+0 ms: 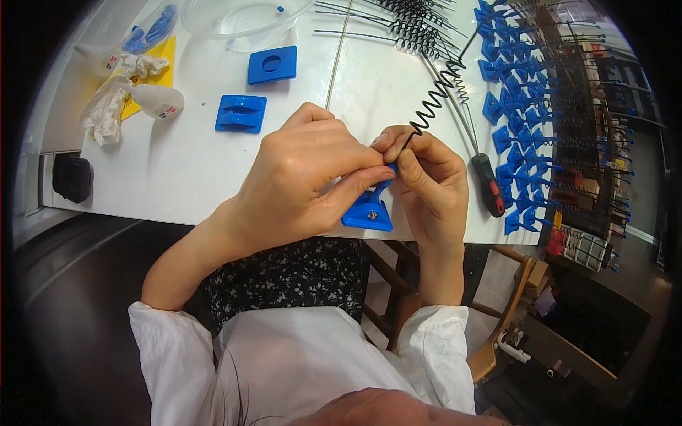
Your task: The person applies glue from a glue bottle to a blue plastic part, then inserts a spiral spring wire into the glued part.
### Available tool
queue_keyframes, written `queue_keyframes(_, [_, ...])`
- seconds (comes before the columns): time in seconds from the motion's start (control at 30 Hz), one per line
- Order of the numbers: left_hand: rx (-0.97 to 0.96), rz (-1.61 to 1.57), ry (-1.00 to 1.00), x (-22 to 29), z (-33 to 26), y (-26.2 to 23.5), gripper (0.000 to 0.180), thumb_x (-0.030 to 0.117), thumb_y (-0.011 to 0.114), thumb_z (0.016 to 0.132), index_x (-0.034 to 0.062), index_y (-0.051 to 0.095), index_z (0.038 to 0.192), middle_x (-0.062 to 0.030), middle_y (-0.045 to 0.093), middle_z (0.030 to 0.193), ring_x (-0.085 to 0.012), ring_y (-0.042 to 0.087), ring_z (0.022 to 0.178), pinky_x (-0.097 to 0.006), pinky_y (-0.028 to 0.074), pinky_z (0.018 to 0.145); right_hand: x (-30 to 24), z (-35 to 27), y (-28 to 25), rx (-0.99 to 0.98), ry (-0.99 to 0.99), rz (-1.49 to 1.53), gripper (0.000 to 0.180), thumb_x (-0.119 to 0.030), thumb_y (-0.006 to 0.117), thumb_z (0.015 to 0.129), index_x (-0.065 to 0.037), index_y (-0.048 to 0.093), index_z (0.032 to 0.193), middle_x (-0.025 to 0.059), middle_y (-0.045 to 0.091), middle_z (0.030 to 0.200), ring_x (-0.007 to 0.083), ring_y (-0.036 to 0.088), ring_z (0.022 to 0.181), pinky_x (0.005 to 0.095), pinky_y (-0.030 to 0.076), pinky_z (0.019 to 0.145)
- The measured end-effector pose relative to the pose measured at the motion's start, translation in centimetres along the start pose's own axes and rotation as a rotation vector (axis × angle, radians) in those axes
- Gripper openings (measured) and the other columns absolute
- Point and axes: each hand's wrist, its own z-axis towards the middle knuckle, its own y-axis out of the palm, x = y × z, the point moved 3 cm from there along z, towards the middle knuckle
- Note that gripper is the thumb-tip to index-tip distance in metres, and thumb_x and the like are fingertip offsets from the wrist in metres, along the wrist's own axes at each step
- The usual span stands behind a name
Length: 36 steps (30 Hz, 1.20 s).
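both hands (312, 174) pinch a blue clip (369, 211) and a coiled black wire (435, 99) at the counter (185, 170) edge.
left grip closed on the clip's top; right hand (433, 184) pinches the wire's end against it. a screwdriver (489, 183) lies just right; blue blocks (241, 113) and glue bottles (158, 101) sit further left.

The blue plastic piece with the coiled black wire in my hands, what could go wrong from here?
1. The blue piece is pinched between the left hand and right hand past the table edge; if either grip slips, it may drop to the lap or floor.
2. The coiled wire stretches over the finished blue parts and could snag them.
3. The screwdriver lies near the edge and could get knocked off.
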Motion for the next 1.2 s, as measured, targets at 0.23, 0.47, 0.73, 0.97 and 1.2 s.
queue_keyframes(0.23, [0.035,0.116,0.084,0.36,0.17,0.27,0.009,-0.004,0.070,0.071,-0.0010,0.066,0.078,-0.0086,0.061,0.067,-0.0213,0.056,0.060,-0.032,0.042,0.067,-0.15,0.04,-0.29,0.008,-0.001,-0.037,0.013,-0.011,0.067,0.085,0.001,0.064,0.088,0.0102,0.064,0.095,0.0158,0.058,0.089,0.0284,0.044,0.083])
queue_keyframes(0.47, [0.010,0.150,0.117,0.49,0.16,0.23,0.010,-0.003,0.071,0.071,-0.0008,0.065,0.079,-0.0082,0.059,0.066,-0.0211,0.054,0.058,-0.032,0.040,0.067,0.11,0.02,-0.35,0.022,-0.010,-0.024,0.012,-0.009,0.067,0.085,0.002,0.064,0.089,0.0098,0.064,0.094,0.0152,0.059,0.088,0.0274,0.046,0.081])
queue_keyframes(0.73, [0.042,0.245,0.165,0.65,0.05,0.52,0.010,-0.004,0.070,0.071,-0.0011,0.064,0.079,-0.0077,0.058,0.067,-0.0217,0.053,0.058,-0.032,0.039,0.065,0.05,-0.03,-0.43,0.024,-0.027,-0.078,0.010,-0.008,0.065,0.086,0.002,0.064,0.089,0.0089,0.064,0.094,0.0140,0.059,0.086,0.0254,0.047,0.079])
queue_keyframes(0.97, [0.031,0.158,0.114,0.47,0.13,0.27,0.010,-0.003,0.070,0.071,0.0001,0.065,0.079,-0.0074,0.060,0.067,-0.0212,0.055,0.060,-0.031,0.040,0.067,-0.12,-0.09,-0.43,0.018,0.036,0.006,0.011,-0.010,0.066,0.085,0.000,0.065,0.090,0.0091,0.065,0.095,0.0143,0.062,0.084,0.0246,0.050,0.073])
queue_keyframes(1.2, [0.026,0.177,0.111,0.64,0.33,0.27,0.009,-0.002,0.071,0.072,0.0004,0.065,0.079,-0.0070,0.061,0.067,-0.0207,0.056,0.060,-0.031,0.039,0.067,0.03,-0.08,-0.63,0.044,0.028,-0.086,0.012,-0.011,0.066,0.086,-0.001,0.065,0.091,0.0092,0.065,0.096,0.0140,0.063,0.083,0.0228,0.051,0.068])
